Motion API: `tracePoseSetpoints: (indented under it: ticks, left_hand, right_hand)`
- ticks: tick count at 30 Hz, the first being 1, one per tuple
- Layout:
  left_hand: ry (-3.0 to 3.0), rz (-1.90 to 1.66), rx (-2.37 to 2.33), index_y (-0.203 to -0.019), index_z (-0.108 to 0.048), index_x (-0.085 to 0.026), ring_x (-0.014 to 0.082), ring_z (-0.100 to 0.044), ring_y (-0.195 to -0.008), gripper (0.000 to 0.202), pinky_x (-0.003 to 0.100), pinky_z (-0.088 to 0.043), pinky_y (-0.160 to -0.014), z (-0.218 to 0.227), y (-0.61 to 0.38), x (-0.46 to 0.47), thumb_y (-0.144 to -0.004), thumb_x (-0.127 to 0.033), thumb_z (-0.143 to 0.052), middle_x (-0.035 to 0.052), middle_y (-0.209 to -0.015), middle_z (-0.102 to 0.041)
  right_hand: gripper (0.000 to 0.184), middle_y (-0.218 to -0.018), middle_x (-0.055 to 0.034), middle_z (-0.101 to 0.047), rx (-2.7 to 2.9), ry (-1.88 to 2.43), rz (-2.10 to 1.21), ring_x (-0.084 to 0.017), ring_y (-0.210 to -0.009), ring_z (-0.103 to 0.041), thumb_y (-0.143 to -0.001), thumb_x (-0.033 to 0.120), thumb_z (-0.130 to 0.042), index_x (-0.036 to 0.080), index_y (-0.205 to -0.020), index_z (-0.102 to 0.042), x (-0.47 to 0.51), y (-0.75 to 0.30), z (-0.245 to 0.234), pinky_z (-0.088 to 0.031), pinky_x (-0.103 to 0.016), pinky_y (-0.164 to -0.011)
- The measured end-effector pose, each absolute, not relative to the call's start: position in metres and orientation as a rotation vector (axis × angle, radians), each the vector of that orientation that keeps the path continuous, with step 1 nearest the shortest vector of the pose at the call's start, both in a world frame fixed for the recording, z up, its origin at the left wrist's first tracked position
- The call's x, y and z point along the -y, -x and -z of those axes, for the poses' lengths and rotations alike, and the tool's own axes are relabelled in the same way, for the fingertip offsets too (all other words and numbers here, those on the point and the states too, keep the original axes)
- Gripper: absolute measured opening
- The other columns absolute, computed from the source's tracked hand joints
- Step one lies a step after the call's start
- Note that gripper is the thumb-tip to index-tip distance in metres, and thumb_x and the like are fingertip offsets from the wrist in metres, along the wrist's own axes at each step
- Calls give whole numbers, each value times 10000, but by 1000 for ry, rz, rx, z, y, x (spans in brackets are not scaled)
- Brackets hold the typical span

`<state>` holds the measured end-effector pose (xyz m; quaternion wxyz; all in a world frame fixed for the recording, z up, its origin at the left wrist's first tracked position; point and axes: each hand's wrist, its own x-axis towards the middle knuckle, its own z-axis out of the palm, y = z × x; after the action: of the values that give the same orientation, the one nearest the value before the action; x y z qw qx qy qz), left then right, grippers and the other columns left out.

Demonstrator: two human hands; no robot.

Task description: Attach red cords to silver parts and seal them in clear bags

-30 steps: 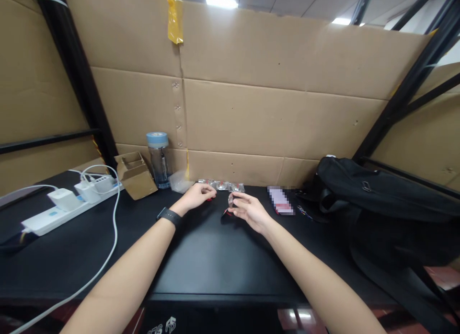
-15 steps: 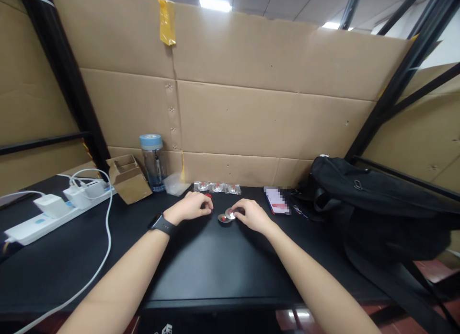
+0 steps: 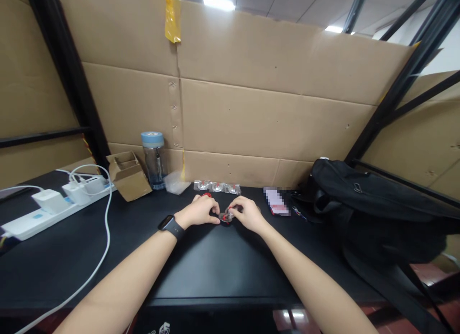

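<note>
Nearest, the front edge of the table (image 3: pixel 201 291) is crossed by two bare forearms, and a dark watch (image 3: pixel 170 226) is worn on the left wrist. At the left, a white cable (image 3: pixel 107 224) is looped down over the table.

Farther in, two hands are brought close together, low over the table. By the right hand (image 3: pixel 248 215), a small shiny piece (image 3: pixel 230 212) marked with red is pinched between thumb and fingers. Just under and beside it, a silvery disc (image 3: pixel 224 218) with red on it is seen on the table, between the hands. The left hand (image 3: pixel 199 212) is held palm down at the disc's left side, its thumb and forefinger tips set a little apart (whether the rim is gripped or merely touched cannot be told). Behind the left knuckles, something red (image 3: pixel 207 195) is partly hidden.

To the left, a white power strip (image 3: pixel 21 226) is fitted with plugs (image 3: pixel 48 201). To the right, a phone (image 3: pixel 276 201), its screen blurred out, is laid flat near a black bag (image 3: pixel 388 214).

Beyond the hands, three clear packets (image 3: pixel 217 186), each with a touch of red, are lined up in a row. Left of them are placed some crumpled plastic (image 3: pixel 177 183), a blue-lidded bottle (image 3: pixel 154 161) and an open box (image 3: pixel 131 180). The back is closed off by cardboard (image 3: pixel 244 128), to which yellow tape (image 3: pixel 173 20) is stuck near the top; above it a ceiling lamp (image 3: pixel 219 3) is lit.
</note>
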<state>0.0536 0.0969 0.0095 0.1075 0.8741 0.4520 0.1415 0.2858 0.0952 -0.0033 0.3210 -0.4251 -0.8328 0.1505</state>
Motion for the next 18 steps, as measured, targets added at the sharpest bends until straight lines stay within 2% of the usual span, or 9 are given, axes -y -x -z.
tracePoseSetpoints:
  ticks: [2,5,7,11,18]
  left_hand:
    - [-2580,-427,-1346,-915,-731,-268,209,-648,-1008,229,302,-348,-846,-9,-52,-97,-750,-411,-802,-20,-955,-749]
    - [-2594,-432,-1331,-908,-738,-272,213,-642,-1011,228,300,-346,-838,-9,-49,-99,-757,-434,-794,-15,-952,-748]
    - [-2600,-429,-1327,-899,-742,-283,211,-643,-1003,231,301,-343,-833,-8,-46,-101,-745,-443,-803,-21,-945,-746]
    - [-2627,-397,-1336,-905,-745,-289,207,-651,-982,231,305,-355,-831,-10,-38,-104,-720,-401,-825,-23,-946,-748]
    - [-2582,-465,-1512,-929,-740,-270,231,-661,-990,194,318,-411,-868,-23,-9,-113,-790,-404,-731,11,-989,-759]
  right_hand:
    - [70,-958,-25,-714,2150,1051,-500,-152,-849,-647,-873,193,-672,212,-897,-735,-94,-283,4,-469,-250,-718]
    - [50,-972,-27,-724,2197,962,-558,-164,-901,-659,-861,198,-692,212,-879,-736,-93,-280,7,-478,-262,-768]
    - [40,-956,-29,-728,2253,923,-553,-170,-905,-662,-849,195,-705,210,-868,-738,-92,-280,9,-481,-276,-814]
    - [66,-943,-36,-731,2316,922,-500,-172,-875,-667,-860,189,-683,209,-894,-737,-92,-282,8,-486,-279,-800]
    - [99,-912,-41,-728,2332,984,-441,-156,-796,-669,-853,144,-651,192,-898,-725,-93,-281,7,-496,-260,-762]
